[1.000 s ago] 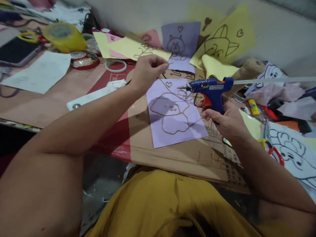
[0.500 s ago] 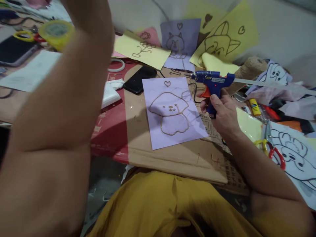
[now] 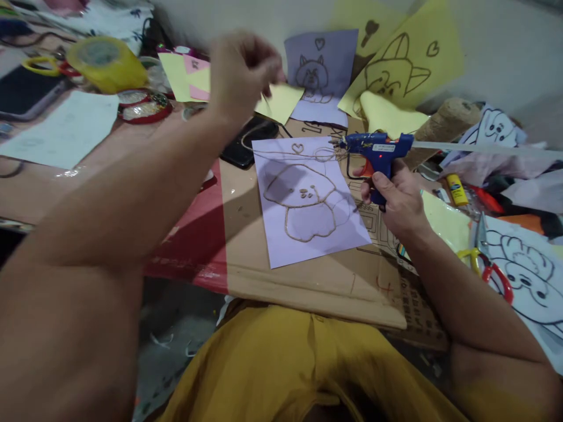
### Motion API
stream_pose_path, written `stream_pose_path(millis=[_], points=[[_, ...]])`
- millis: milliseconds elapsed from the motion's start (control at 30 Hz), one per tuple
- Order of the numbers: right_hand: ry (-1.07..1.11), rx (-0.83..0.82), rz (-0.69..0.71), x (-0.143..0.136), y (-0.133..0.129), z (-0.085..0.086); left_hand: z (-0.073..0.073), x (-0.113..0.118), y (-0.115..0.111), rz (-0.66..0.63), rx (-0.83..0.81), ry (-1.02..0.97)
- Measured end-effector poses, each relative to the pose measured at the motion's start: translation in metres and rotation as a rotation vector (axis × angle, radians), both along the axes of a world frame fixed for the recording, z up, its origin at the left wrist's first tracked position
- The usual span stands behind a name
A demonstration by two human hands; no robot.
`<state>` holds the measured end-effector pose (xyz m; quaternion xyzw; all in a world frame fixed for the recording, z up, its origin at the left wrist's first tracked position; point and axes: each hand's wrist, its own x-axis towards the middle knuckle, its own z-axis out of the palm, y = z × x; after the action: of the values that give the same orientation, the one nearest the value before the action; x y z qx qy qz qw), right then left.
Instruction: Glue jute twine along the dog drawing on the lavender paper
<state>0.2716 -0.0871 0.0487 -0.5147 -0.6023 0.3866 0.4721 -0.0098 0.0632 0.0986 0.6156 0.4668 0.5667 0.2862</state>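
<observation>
Listing from our own place at the table (image 3: 109, 155), we record the following.

- Left hand (image 3: 250, 73): raised above the far left corner of the purple sheet (image 3: 281, 243), narrow, fingertips drawn together on a strand of twine (image 3: 285, 154); somewhat blurred.
- Right hand (image 3: 398, 196): closed around the handle of a blue glue gun (image 3: 380, 153), its nozzle pointing left by the sheet's far right corner. A long translucent glue stick (image 3: 479, 149) extends from its rear.
- Purple sheet: flat on the cardboard (image 3: 285, 287) in front of us, bearing an animal outline in brown cord, with a small heart at the far edge. The twine crosses its far part towards the nozzle.
- Black phone (image 3: 240, 152): just beside the sheet's far left corner, partly hidden by our left arm.
- Twine roll (image 3: 453, 120): lying beyond the glue gun, to the right.
- Scissors (image 3: 479, 255): yellow and red handles, at right, overlapping a white drawing (image 3: 528, 258).
- Yellow tape roll (image 3: 103, 64) and red dish (image 3: 145, 110): far left, near a white paper (image 3: 65, 129).
- Purple cat picture (image 3: 316, 58): against the far wall.
</observation>
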Motion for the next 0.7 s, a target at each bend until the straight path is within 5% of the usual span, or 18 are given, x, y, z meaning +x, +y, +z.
stream_pose_path(millis=[100, 267, 700], points=[[0.003, -0.009, 0.046, 0.002, 0.000, -0.001, -0.035, 0.004, -0.018, -0.043, -0.007, 0.173], [-0.032, -0.014, 0.113, 0.005, -0.003, 0.000, -0.083, 0.008, -0.025, -0.118, -0.146, 0.171], [-0.504, 0.030, 0.308, -0.001, -0.012, 0.001, -0.111, 0.005, -0.033, -0.080, -0.163, -0.021]])
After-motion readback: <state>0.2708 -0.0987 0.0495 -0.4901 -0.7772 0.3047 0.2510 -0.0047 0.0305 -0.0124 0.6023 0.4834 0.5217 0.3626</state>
